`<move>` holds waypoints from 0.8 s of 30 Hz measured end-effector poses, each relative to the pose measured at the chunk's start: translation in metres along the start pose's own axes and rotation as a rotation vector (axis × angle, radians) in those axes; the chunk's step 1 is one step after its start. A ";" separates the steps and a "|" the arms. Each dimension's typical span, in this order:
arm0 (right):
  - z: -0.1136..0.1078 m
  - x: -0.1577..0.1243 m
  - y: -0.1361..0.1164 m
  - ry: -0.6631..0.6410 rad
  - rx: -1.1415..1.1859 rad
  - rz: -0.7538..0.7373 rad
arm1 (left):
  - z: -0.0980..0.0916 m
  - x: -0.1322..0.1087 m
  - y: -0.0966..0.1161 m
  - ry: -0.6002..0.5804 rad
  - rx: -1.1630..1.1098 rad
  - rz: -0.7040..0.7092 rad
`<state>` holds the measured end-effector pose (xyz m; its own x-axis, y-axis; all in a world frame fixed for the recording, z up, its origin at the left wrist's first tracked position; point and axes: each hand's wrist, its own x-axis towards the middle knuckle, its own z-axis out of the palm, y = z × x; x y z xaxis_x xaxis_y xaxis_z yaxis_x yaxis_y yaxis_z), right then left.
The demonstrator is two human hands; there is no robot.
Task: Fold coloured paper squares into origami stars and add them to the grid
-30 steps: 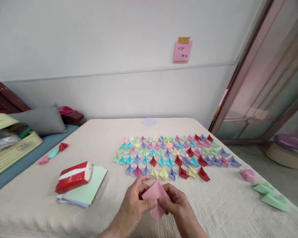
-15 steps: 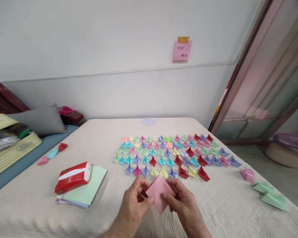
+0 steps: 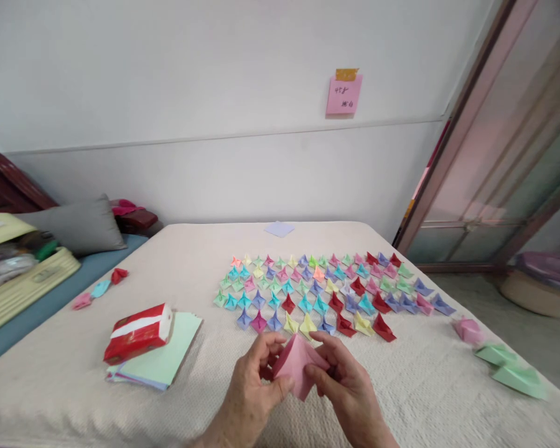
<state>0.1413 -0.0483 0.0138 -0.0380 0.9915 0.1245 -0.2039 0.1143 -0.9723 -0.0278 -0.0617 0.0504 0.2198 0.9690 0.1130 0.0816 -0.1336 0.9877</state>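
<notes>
A pink folded sheet of paper [image 3: 298,364] is held between both hands, above the front of the cloth-covered table [image 3: 205,249]. My left hand [image 3: 256,382] pinches its left side, thumb on the near face and fingers behind. At the right side, my right hand [image 3: 343,382] grips it the same way, its thumb on the lower part. The paper has a pointed top and bulges slightly open. Just beyond the hands stand rows of small folded paper boats [image 3: 308,325] in many colours.
On the left, a red tissue pack [image 3: 137,333] lies on a stack of coloured paper [image 3: 180,348]. Green paper boats [image 3: 518,378] and a pink folded piece [image 3: 468,330] sit near the right edge. A lilac sheet [image 3: 279,229] lies at the back. Small folded pieces [image 3: 100,289] rest far left.
The pink paper has gone from a flat diamond to a more opened, bulging shape. Both hands stay on its sides, with the left thumb slightly further in.
</notes>
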 end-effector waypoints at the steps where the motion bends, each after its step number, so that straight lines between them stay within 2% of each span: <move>1: 0.000 0.000 0.000 -0.003 -0.009 -0.007 | 0.000 0.000 0.000 -0.008 0.010 0.008; 5: 0.000 0.000 0.002 -0.024 -0.019 -0.022 | -0.001 0.000 0.000 -0.005 0.128 0.063; 12: 0.000 0.000 0.005 -0.047 -0.003 -0.045 | -0.002 -0.002 -0.003 0.011 0.285 0.292; 18: -0.003 -0.003 0.005 -0.079 -0.110 -0.129 | -0.004 -0.003 0.002 0.011 0.319 0.262; 24: -0.003 -0.003 0.002 -0.102 -0.123 -0.132 | -0.004 -0.003 0.003 -0.027 0.255 0.233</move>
<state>0.1438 -0.0506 0.0114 -0.1190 0.9567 0.2658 -0.0932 0.2557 -0.9622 -0.0322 -0.0643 0.0533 0.2864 0.9009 0.3262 0.2657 -0.4018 0.8764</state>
